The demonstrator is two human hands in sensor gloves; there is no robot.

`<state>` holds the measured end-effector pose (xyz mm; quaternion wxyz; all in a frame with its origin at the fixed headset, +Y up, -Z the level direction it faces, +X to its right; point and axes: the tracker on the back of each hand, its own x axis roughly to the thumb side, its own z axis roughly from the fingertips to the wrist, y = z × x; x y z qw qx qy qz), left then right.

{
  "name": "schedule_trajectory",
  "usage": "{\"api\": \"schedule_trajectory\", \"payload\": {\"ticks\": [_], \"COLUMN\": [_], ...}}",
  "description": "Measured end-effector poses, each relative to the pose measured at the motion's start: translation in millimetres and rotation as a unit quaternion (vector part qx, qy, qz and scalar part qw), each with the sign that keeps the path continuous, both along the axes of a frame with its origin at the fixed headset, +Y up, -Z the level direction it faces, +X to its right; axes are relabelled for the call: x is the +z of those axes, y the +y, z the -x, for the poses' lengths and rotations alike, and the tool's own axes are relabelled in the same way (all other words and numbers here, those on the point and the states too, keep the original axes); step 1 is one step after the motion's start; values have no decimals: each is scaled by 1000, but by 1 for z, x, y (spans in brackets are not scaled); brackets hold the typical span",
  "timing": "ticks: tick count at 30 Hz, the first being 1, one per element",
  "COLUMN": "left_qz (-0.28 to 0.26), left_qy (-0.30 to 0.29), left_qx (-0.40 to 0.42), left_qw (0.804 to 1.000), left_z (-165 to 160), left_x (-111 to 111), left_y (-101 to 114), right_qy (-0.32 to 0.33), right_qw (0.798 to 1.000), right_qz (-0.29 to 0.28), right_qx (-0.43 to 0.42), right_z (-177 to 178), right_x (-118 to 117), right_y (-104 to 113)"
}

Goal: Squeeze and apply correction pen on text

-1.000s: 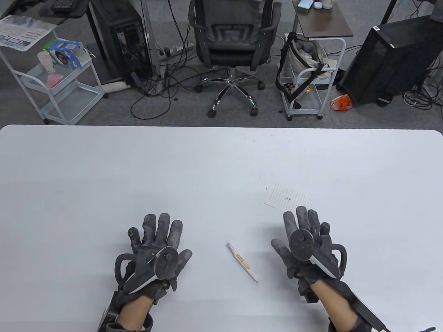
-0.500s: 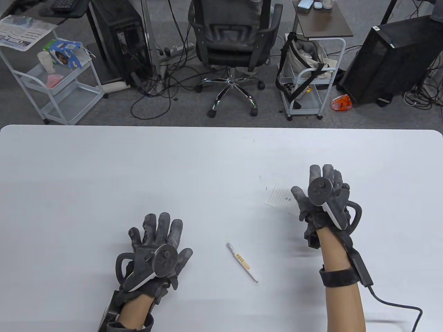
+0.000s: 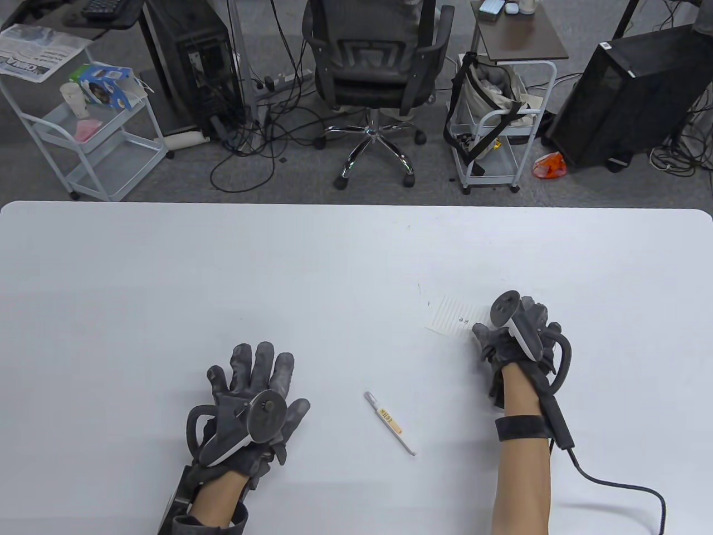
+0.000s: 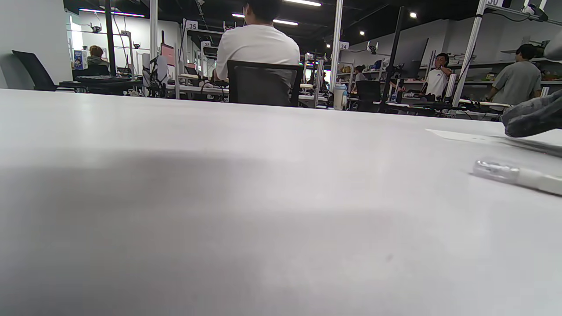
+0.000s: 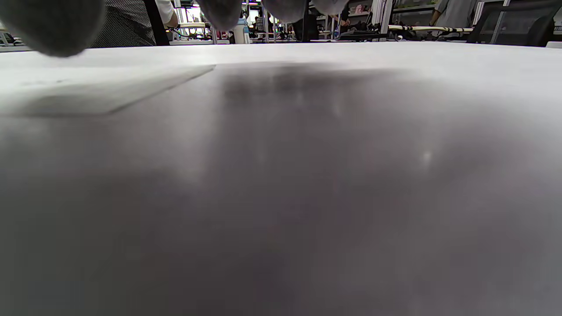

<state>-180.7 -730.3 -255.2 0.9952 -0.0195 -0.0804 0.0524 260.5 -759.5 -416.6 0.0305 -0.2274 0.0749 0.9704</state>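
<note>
The correction pen (image 3: 390,422) is a thin white pen with an orange label. It lies loose on the white table (image 3: 223,267) between my hands, and its clear cap end shows in the left wrist view (image 4: 518,175). A small lined paper (image 3: 454,316) with a tiny black mark of text (image 3: 462,320) lies at the right. My right hand (image 3: 515,331) rests over the paper's right edge with its fingers bent down and holds nothing. In the right wrist view the paper (image 5: 109,87) lies low on the left under the thumb. My left hand (image 3: 250,384) lies flat on the table with fingers spread, left of the pen.
The right glove's cable (image 3: 624,490) trails over the table's near right corner. An office chair (image 3: 373,72), two white carts (image 3: 106,139) (image 3: 496,128) and computer towers stand on the floor beyond the table's far edge.
My right hand went from beside the pen forward to the paper, then lowered and settled on its right edge. The left hand and the pen have not moved.
</note>
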Motion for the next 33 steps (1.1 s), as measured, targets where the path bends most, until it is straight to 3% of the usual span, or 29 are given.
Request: {"api": "schedule_trajectory", "payload": {"ticks": [21,27,33], "left_qz": [11,11,14], "left_qy": [5,3,4], "left_qx": [0,0,-1], "left_qw": [1000,1000,1000], "left_z": [2,2,2], "left_x": [-1,-1,-2], "left_y": [0,0,0], "right_qy": [19,25,-7], "right_qw": [998,998,991], "right_qz": [51,38,-9], "right_qx": [-33,-51,-134], "right_z": [-1,0,-5], "right_x": [2,4,5], "right_y": [-10,-9,-8]}}
